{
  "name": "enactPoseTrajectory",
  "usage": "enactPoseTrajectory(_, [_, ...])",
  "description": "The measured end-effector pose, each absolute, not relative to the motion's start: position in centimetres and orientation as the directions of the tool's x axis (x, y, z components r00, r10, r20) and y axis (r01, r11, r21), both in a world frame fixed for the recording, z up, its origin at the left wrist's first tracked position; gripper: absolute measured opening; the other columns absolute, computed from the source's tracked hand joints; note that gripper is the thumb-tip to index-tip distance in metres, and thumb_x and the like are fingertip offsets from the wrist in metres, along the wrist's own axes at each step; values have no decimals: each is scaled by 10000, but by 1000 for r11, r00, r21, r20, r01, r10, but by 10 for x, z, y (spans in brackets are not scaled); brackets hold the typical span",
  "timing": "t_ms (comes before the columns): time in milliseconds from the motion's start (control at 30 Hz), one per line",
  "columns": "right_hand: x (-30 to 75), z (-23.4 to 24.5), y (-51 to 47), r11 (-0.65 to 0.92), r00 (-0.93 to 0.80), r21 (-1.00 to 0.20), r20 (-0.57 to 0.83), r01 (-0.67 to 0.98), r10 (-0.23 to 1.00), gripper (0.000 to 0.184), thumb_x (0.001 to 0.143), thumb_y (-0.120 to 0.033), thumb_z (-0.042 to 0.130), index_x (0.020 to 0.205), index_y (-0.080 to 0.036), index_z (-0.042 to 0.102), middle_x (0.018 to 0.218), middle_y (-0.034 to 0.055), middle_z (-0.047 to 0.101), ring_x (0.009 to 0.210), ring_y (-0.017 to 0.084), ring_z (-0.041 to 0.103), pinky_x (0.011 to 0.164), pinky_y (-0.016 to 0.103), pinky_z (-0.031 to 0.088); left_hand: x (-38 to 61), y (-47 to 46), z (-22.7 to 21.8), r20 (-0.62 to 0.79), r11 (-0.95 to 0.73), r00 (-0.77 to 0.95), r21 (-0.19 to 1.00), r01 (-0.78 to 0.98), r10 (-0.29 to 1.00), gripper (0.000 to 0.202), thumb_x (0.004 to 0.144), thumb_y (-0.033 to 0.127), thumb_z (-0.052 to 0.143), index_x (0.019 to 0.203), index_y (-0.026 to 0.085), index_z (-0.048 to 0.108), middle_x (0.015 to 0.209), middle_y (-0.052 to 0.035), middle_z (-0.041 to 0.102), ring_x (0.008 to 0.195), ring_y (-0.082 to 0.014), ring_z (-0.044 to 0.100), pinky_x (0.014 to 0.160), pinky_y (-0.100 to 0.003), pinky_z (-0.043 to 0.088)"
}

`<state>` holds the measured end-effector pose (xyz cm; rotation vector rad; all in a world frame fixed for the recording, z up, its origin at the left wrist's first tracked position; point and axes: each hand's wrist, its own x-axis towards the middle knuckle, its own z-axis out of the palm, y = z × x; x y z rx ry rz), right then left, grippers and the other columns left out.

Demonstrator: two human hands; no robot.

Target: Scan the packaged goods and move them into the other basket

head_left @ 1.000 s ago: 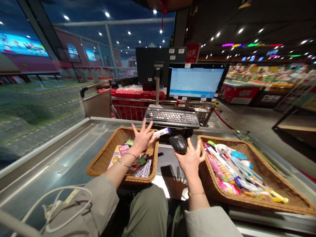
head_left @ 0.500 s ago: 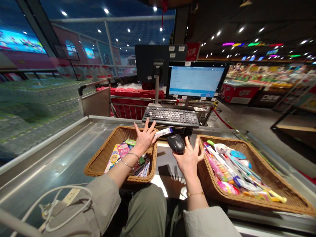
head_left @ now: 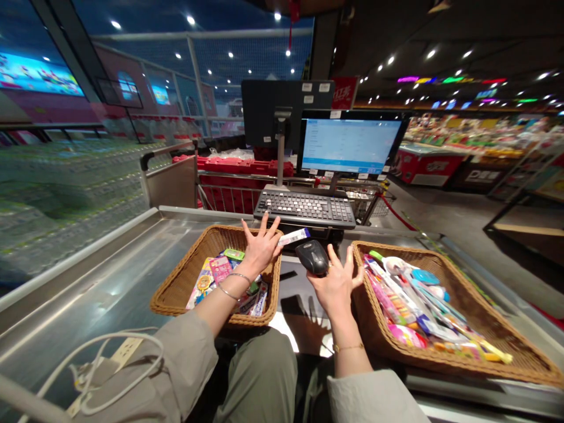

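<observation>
My left hand (head_left: pixel 261 247) is over the far right side of the left wicker basket (head_left: pixel 170 288). It pinches a slim white box with a blue end (head_left: pixel 294 237) low in the grip, its other fingers spread. The box points right, with dark print like a barcode on its side. My right hand (head_left: pixel 332 283) grips a black handheld barcode scanner (head_left: pixel 312 257) between thumb and fingers, other fingers raised. The scanner's head is just below and right of the box, apart from it. Packets and slim boxes (head_left: pixel 220 269) lie in the left basket.
The right wicker basket (head_left: pixel 540 365) holds toothbrushes and other colourful packaged items (head_left: pixel 418 305). Behind the hands stand a keyboard (head_left: pixel 306 208) and a lit monitor (head_left: pixel 350 144). A white cable (head_left: pixel 127 335) and power strip (head_left: pixel 126 351) lie at the left on the metal counter (head_left: pixel 132 258).
The scanner in my right hand has shifted slightly left. My left hand and the slim box have moved a little to the right. Both baskets stay in place.
</observation>
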<state>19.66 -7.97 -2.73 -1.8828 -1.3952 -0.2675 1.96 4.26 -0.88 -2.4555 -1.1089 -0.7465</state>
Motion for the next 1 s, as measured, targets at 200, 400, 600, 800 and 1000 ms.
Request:
enactPoseTrajectory(200, [197,-29,-78,-102,373,-446,577,889,727,249,779,-382,580,876,-217,740,1354,99,632,1474,372,207,1107,687,77,21,44,-9,593,-639,559,-95,764,580,213,932,272,572,1103,251,697,1588,-75,363,1517,-414,138,1040,-857,-122])
enactPoseTrajectory(400, [198,-31,-78,-95,378,-460,576,883,725,248,776,-386,593,895,-226,741,1339,82,645,1481,354,211,1122,672,59,22,44,-10,587,-643,561,-87,761,584,218,942,281,556,1105,255,697,1593,-72,352,1514,-417,145,1038,-861,-122])
enactPoseTrajectory(600, [199,-31,-78,-78,373,-460,597,884,710,252,775,-371,594,923,-230,741,1299,90,670,1463,354,255,1112,678,94,24,42,-6,578,-644,558,-72,762,596,201,930,264,569,1077,245,705,1586,-81,362,1514,-422,133,1032,-861,-131])
enactPoseTrajectory(800, [198,-28,-80,-102,387,-456,592,884,707,234,771,-372,599,891,-232,744,1339,90,644,1468,366,235,1107,687,99,26,39,-2,579,-639,556,-78,765,596,199,941,286,567,1079,244,704,1582,-77,367,1513,-425,125,1032,-869,-115])
enactPoseTrajectory(1000, [207,-30,-80,-118,381,-435,588,893,714,236,762,-406,623,860,-229,745,1423,86,578,1477,376,210,1103,690,123,28,37,1,599,-642,551,-79,763,581,210,942,292,565,1090,256,709,1577,-74,382,1513,-422,128,1035,-871,-101])
